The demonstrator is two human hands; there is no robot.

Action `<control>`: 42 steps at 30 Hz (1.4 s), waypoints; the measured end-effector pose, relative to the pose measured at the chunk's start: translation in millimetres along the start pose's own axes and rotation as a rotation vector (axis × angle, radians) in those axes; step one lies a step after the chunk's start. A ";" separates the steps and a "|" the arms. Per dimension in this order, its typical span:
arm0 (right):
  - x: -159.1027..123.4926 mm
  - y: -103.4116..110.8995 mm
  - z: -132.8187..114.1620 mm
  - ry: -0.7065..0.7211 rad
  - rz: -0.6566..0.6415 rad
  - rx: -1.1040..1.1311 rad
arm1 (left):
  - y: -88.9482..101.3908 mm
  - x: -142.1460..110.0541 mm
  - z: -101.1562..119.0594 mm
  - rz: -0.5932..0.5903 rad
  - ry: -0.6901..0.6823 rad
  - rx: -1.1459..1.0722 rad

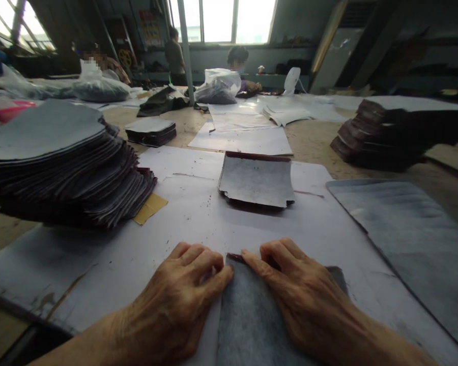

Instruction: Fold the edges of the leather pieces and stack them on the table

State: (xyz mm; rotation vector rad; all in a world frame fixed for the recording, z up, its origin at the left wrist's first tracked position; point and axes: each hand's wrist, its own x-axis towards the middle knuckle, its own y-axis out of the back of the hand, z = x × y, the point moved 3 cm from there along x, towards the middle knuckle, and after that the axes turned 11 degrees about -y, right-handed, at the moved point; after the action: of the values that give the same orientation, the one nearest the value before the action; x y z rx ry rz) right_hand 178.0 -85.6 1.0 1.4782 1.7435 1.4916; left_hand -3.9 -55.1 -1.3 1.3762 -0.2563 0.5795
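Observation:
A grey-backed piece of dark maroon leather-like material [252,315] lies in front of me, with a narrow dark red strip of its far edge turned over onto the grey side. At its far left corner, my left hand [183,290] is closed, thumb and forefinger pinching the edge. My right hand [297,284] rests across the piece, its fingers curled and its thumb pressing the turned edge. Part of the piece's right side is hidden under that hand. Beyond both hands sits a small pile of similar pieces [257,178], grey side up, with a dark red folded far edge.
A tall, fanned stack of grey-backed pieces [61,173] stands at left, beside a yellow card [150,208]. A large grey sheet [412,244] lies at right, below another dark stack [397,132]. White sheets [244,140] and plastic bags [219,86] lie farther back, near several people.

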 end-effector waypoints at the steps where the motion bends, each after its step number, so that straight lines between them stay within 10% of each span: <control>1: 1.0 -0.4 0.2 -0.001 -0.035 -0.018 | -0.9 -0.7 0.8 -0.002 0.004 0.008; 20: 6.8 -9.2 -5.9 -0.056 -0.140 -0.296 | -2.3 0.9 0.9 -0.026 0.002 0.007; 30: -41.4 42.0 -2.7 0.038 0.350 -0.167 | -1.0 0.1 -2.9 0.012 -0.016 -0.020; 42: -83.6 41.3 21.9 -0.183 0.267 -0.145 | 18.6 13.8 -25.4 0.070 0.228 0.084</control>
State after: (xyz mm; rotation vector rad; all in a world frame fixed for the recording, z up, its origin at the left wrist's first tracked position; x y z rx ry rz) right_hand 244.0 -155.0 4.0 1.7618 1.3455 1.5176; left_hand -6.2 -25.7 16.4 1.3720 -0.0967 0.8068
